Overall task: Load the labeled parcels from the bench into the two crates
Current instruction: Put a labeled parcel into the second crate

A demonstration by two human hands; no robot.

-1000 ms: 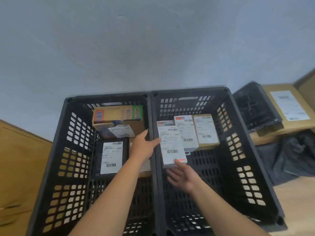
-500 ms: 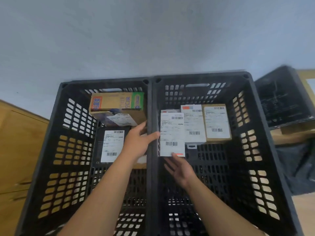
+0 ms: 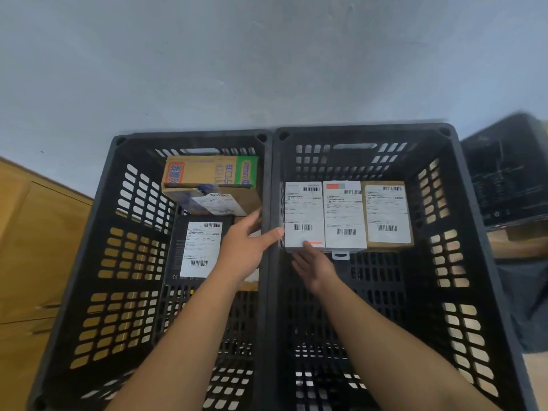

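Two black slotted crates stand side by side, the left crate (image 3: pixel 189 134) and the right crate (image 3: pixel 364 127). A white labeled parcel (image 3: pixel 304 212) lies flat at the back left of the right crate, in a row with a second white parcel (image 3: pixel 344 215) and a brown parcel (image 3: pixel 387 215). My left hand (image 3: pixel 246 250) reaches over the shared rims, fingers spread, thumb against the white parcel's left edge. My right hand (image 3: pixel 314 268) is open, fingertips on that parcel's near edge. The left crate holds a yellow-green carton (image 3: pixel 207 173) and a black labeled parcel (image 3: pixel 201 250).
A wooden cabinet (image 3: pixel 29 247) stands to the left of the crates. Another black crate (image 3: pixel 510 167) sits at the far right on a cardboard box, with a dark bag (image 3: pixel 525 301) below it. A grey wall rises behind both crates.
The white parcel has gone from tilted and raised to lying flat in line with the other two. Both hands followed it toward the crate's back.
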